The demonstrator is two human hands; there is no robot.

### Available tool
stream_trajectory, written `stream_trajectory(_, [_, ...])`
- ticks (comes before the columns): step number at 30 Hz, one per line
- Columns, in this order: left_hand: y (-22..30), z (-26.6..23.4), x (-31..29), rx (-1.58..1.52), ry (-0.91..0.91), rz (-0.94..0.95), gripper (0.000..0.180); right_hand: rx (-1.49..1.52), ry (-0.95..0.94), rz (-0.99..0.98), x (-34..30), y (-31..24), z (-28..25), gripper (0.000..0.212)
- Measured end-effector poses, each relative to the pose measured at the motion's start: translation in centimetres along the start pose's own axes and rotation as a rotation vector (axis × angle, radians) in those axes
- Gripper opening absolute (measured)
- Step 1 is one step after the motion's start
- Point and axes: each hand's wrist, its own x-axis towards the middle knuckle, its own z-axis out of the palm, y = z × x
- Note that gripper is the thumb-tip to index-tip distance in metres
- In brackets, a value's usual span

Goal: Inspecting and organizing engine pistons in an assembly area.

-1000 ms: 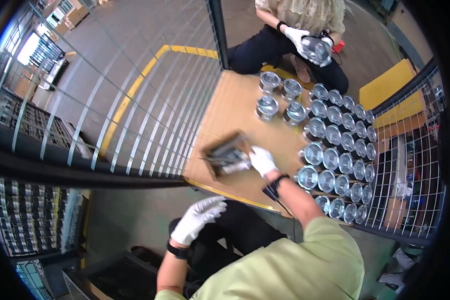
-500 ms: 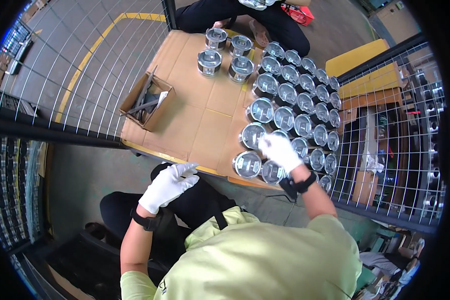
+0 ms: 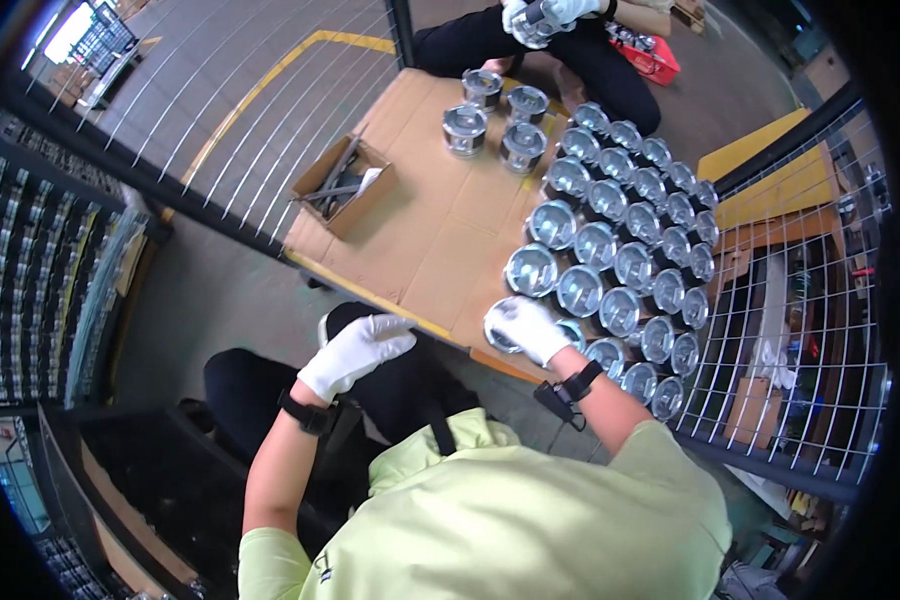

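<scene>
Rows of round metal pistons (image 3: pixel 595 243) stand with their shiny round faces up on the right half of a cardboard-covered table (image 3: pixel 440 235). At the near left corner of these rows, my white-gloved right hand (image 3: pixel 522 326) lies over one piston (image 3: pixel 494 328), fingers curled down onto it. Its far side and the fingertips are partly hidden by the glove. My left hand (image 3: pixel 358 352), gloved too, hovers above my knee just off the table's front edge. Its fingers are stretched out and it holds nothing.
Several pistons (image 3: pixel 465 130) stand apart at the far edge. A cardboard box (image 3: pixel 355 205) with dark tools sits at the left. Wire mesh panels (image 3: pixel 770 340) flank the table. Opposite, another person's gloved hands (image 3: pixel 545 18) hold a piston, near a red crate (image 3: pixel 655 62).
My right hand has moved from a piston farther in to the near left corner one. My head view has shifted left. The other person's hands now show with a piston.
</scene>
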Motion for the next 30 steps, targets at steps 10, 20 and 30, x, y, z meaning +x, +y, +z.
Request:
stream_trajectory(10, [-0.7, -3.2, 0.0, -0.061, 0.104, 0.150, 0.043, 1.286, -0.055, 0.527, 1.9, 2.4, 2.6, 0.012])
stream_trajectory(20, [-2.9, -1.0, 0.3, -0.076, 0.132, 0.027, 0.043, 1.567, -0.038, 0.408, -1.9, -7.9, 2.6, 0.042])
stream_trajectory(30, [2.0, -0.7, -4.0, -0.302, 0.324, 0.427, 0.031, 1.371, -0.078, -0.035, 0.8, -13.8, 6.7, 0.035])
